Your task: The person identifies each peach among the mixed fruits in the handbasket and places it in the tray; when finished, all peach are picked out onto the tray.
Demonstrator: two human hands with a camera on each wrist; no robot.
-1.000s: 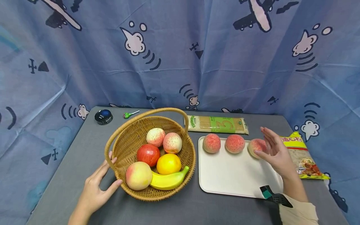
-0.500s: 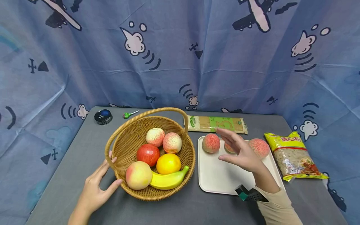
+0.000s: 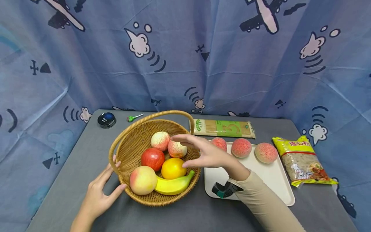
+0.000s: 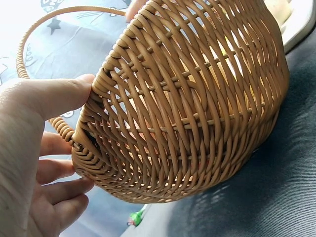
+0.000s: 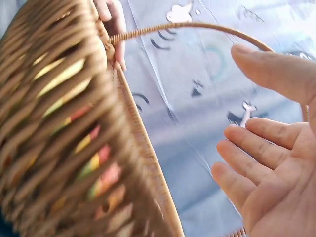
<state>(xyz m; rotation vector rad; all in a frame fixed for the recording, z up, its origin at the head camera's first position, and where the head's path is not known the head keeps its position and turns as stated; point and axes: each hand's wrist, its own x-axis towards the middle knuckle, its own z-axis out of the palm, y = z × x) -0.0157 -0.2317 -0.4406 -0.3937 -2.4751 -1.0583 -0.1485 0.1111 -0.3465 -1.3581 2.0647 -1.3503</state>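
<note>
A wicker basket (image 3: 131, 143) with a hoop handle holds two pale peaches (image 3: 160, 140), a red apple (image 3: 152, 159), an orange (image 3: 173, 168), a banana (image 3: 174, 187) and a large peach (image 3: 143, 180). My left hand (image 3: 101, 188) rests against the basket's left rim, thumb on the weave and fingers spread; in the left wrist view the hand (image 4: 34, 148) shows beside the basket (image 4: 197, 98). My right hand (image 3: 200, 154) hovers open over the basket's right rim, holding nothing; in the right wrist view the palm (image 5: 276, 163) is empty. Three peaches (image 3: 241, 147) lie along the far edge of a white tray (image 3: 272, 180).
A packet of noodles (image 3: 223, 128) lies behind the tray, and a yellow snack bag (image 3: 302, 161) lies to the tray's right. A black round tin (image 3: 106, 120) and a green lollipop (image 3: 134, 118) sit at the back left. Blue printed cloth walls in the grey table.
My right hand has swept left from the rightmost peach on the tray, across the tray, to above the basket. The left hand and the basket have stayed put.
</note>
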